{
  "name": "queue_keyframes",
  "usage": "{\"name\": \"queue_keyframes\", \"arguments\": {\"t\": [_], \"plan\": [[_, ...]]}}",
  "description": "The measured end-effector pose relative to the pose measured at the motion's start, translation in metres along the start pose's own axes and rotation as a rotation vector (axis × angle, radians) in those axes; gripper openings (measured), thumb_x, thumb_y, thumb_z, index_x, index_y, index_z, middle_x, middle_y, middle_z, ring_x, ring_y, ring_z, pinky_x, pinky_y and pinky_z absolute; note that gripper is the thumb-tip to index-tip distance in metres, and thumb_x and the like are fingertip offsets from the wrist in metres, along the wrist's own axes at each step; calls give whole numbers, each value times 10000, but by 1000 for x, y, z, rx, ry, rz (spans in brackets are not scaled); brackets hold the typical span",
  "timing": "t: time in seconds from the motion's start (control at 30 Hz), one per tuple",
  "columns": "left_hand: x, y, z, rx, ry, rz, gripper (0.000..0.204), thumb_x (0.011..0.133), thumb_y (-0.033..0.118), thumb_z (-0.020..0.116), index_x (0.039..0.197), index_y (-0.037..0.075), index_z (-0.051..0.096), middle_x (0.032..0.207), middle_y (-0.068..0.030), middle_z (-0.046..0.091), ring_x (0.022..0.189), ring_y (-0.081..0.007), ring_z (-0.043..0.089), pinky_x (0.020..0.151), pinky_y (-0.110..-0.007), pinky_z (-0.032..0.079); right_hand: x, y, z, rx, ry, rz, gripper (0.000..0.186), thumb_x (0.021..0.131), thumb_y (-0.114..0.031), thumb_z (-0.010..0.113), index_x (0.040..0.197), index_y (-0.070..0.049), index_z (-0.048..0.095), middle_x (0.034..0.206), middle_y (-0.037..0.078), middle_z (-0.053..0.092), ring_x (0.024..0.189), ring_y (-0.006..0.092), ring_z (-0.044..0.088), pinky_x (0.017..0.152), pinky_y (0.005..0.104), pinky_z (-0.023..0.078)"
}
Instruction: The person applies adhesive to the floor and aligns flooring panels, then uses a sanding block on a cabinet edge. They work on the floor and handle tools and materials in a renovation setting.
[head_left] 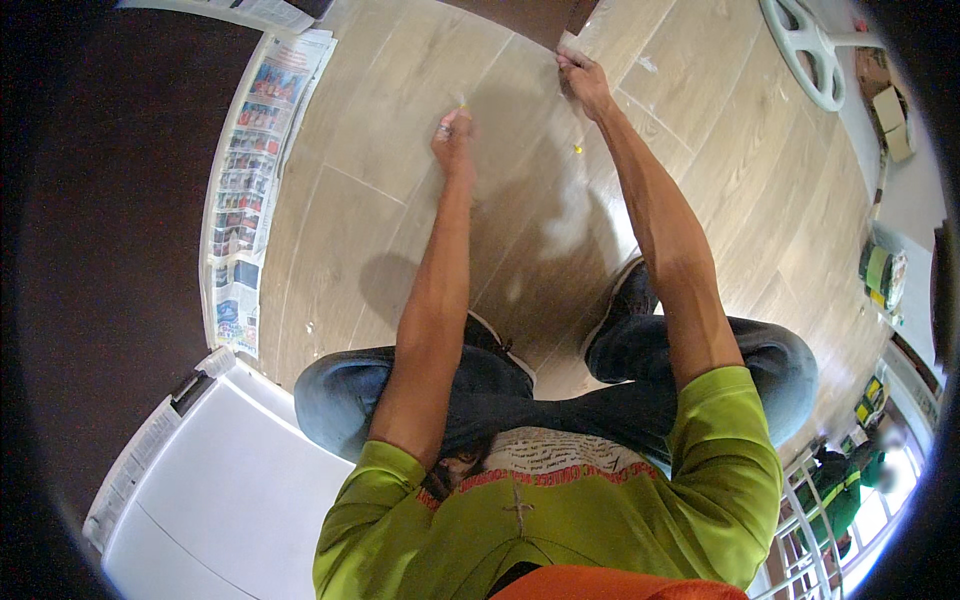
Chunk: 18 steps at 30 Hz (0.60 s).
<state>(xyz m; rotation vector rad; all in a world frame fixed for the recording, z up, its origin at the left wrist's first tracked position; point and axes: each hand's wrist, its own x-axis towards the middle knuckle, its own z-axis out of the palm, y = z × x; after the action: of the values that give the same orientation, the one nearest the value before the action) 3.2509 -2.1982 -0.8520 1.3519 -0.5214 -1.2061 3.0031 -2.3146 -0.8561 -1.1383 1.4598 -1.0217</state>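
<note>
My left hand (pixel 453 140) is raised over the wood-look floor (pixel 350 120), its fingers curled closed. A small yellowish tip shows at the fingers, but motion blur hides what the thing is. At the far edge of the floor, my right hand (pixel 585 82) is pinched together beside the corner of a dark brown surface (pixel 530 18). A pale bit shows by its fingertips, too small to name. Between the two hands, a small yellow piece (pixel 578 150) lies on the floor.
Newspaper sheets (pixel 245 190) line the dark brown surface at the left. A white panel (pixel 220 490) stands at lower left. A white round-framed base (pixel 808 50), an open cardboard box (pixel 890 115) and packages (pixel 882 275) sit along the right. Another person in green (pixel 840 500) is at lower right.
</note>
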Motion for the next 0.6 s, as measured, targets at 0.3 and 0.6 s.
{"name": "queue_keyframes", "arguments": {"t": [0.3,0.6], "plan": [[-10,-7,1,-17,0,-83,274,876,159,715,1089,17,617,867,-42,655,744,-140,647,711,-270,554,-9,-32,2,167,-96,178,394,901,6,501,1289,7,569,981,-13,607,767,73,530,655,199,444],[-32,5,12,28,-18,-28,208,883,134,706,1043,41,610,868,-41,665,733,-138,655,660,-256,548,1,-13,-4,-38,-118,23,375,963,-233,523,1271,-35,601,1161,59,600,960,146,554,819,282,432]]}}
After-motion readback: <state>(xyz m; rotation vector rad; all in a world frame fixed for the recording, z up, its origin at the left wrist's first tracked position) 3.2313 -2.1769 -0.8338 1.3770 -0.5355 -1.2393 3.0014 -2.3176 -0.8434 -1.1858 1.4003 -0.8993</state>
